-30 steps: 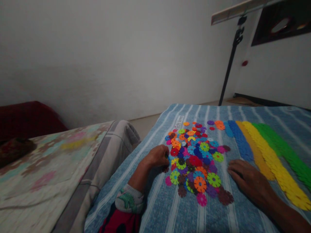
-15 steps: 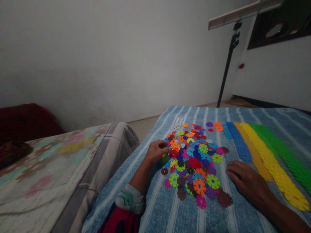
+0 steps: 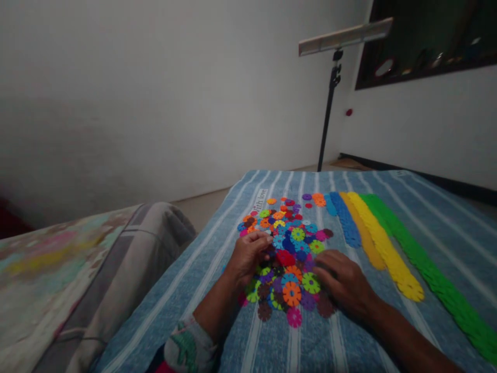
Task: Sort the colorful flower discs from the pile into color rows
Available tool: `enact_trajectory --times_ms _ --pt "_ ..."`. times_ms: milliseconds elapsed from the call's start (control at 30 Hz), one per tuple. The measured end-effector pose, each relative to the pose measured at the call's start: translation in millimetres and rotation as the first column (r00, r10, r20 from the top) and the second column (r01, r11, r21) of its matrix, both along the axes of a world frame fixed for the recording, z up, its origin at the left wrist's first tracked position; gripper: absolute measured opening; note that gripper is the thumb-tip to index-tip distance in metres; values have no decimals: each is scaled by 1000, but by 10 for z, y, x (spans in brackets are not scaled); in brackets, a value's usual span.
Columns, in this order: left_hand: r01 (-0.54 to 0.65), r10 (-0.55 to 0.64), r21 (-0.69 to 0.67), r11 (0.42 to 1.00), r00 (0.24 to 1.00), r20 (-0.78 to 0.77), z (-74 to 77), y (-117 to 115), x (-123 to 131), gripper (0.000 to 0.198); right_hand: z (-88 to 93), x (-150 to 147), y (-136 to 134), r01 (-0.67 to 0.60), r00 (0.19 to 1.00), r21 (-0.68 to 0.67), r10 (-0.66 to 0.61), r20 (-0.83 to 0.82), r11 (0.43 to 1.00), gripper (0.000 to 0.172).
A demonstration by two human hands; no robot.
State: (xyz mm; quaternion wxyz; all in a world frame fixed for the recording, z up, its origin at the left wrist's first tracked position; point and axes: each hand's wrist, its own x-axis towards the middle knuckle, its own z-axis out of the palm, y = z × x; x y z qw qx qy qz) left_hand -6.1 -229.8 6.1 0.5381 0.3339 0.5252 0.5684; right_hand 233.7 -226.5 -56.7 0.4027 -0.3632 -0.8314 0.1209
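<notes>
Done: coloured rows [image 3: 382,243] at three o'clock from the mixed pile [image 3: 286,258] remaining — left hand [image 3: 247,255] at nine, right hand [image 3: 345,277] at four, both curled — no telling if grasping anything.

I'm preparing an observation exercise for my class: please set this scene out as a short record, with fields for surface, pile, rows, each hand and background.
Surface: blue striped cloth
Pile: mixed-colour notched discs, overlapping
Rows, right of pile: blue row, amber row, yellow row, green row
Left hand: at the pile's left side, thumb and fingers close together; whether it holds a disc is unclear
Right hand: at the pile's right edge, fingers curled
Background: black stand, pale wall
</notes>
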Motion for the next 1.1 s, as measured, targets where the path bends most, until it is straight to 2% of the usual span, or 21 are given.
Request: enact_trajectory --times_ms 133,233,300,367,467,533,567,667,700,767,800,900,1033,1100 --pt "113 -112 -23 993 993 33 -16 -46 240 29 186 -284 -92 -8 1000 26 9 -24 1000 12" --pt "140 -140 -27 990 990 7 -33 -79 334 29 240 -430 -113 -42 999 80 42 0 996 10" --pt "156 -156 -37 987 988 -1 -36 -100 368 30 250 -450 -95 -23 1000 100 21 21 995 16" --pt "170 -171 -47 984 985 -10 -22 -117 380 31 279 -368 -40 -2 1000 93 2 10 996 19" --pt "149 -152 -40 988 984 -90 31 -87 296 32 385 -33 138 20 999 49 -22 49 999 17" --pt "78 -78 -4 997 976 -203 70 -10 123 33 466 281 301 146 962 3 -143 233 989 20" --pt "19 -11 24 1000 963 -270 83 42 -3 33 495 439 379 245 902 -12 -224 369 969 22" --pt "-244 264 103 964 865 -426 70 218 -473 30 503 809 540 375 814 -11 -324 481 927 26" --pt "-322 340 123 939 805 -487 46 270 -633 28 480 880 564 401 790 -9 -341 509 916 26" --pt "-411 393 134 902 648 -653 -22 350 -908 21 414 943 578 441 744 0 -366 559 898 27" --pt "-434 394 147 889 561 -728 -60 376 -1011 18 379 945 576 457 723 6 -376 580 889 27" --pt "-435 315 117 893 418 -852 -163 421 -1178 18 297 899 567 495 670 30 -403 624 868 28" --pt "-393 227 97 914 298 -927 -264 476 -1224 26 242 846 574 526 628 61 -436 645 848 30" --pt "-357 175 71 932 268 -947 -301 503 -1239 30 214 843 574 531 623 74 -448 642 844 28"
